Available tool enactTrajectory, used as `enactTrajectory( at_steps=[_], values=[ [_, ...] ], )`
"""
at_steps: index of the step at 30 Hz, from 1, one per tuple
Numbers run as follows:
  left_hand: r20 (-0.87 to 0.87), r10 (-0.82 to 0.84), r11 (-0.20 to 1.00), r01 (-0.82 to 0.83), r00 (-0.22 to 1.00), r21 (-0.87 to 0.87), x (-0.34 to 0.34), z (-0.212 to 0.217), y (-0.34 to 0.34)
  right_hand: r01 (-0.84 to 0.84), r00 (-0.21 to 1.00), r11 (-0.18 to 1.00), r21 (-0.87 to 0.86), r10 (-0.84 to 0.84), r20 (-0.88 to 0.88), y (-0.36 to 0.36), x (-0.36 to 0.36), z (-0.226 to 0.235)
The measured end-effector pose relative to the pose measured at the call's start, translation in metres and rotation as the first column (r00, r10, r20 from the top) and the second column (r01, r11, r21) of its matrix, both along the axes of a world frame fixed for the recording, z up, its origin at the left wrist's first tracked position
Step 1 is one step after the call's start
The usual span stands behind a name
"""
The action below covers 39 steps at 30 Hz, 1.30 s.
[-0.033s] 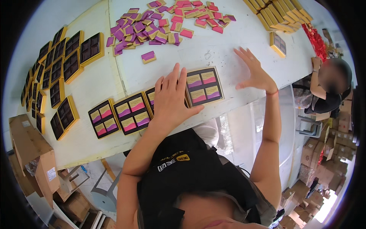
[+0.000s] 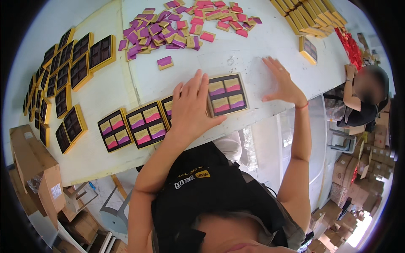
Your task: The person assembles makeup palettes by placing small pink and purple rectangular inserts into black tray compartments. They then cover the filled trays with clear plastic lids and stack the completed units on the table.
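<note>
My left hand point(image 2: 192, 107) lies with fingers stretched and thumb spread over a row of open boxes along the near table edge, mostly hiding one of them. To its left are two boxes, the farther one point(image 2: 114, 130) and the nearer one point(image 2: 147, 124), each holding gold-and-purple and gold-and-pink wrapped chocolates. Beside my left fingers, the rightmost box point(image 2: 228, 93) holds similar pieces and seems to have a clear cover. My right hand point(image 2: 284, 84) is open and empty, fingers apart, to the right of that box and not touching it.
Loose purple point(image 2: 154, 29) and pink point(image 2: 206, 36) wrapped chocolates lie heaped at the far side. Dark-lined gold boxes point(image 2: 80, 71) stand at left. Gold boxes point(image 2: 312, 17) are stacked far right, near a single covered box point(image 2: 309, 49). Another person point(image 2: 358, 101) sits at the right.
My right hand has shifted very slightly toward the near table edge. My left hand and the boxes look practically the same.
</note>
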State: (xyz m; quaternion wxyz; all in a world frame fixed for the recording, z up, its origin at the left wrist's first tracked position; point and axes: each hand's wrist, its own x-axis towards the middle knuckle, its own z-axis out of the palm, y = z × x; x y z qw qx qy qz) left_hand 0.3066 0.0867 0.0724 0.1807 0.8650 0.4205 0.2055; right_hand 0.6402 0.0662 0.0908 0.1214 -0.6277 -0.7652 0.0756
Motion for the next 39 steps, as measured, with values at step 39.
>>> enactTrajectory(
  at_steps=[39],
  values=[
    [-0.296, 0.068, 0.994, -0.040, 0.953, 0.099, -0.081, 0.015, -0.031, 0.958, 0.281, 0.140, 0.251, -0.266, -0.922, -0.164, 0.054, -0.085]
  ],
)
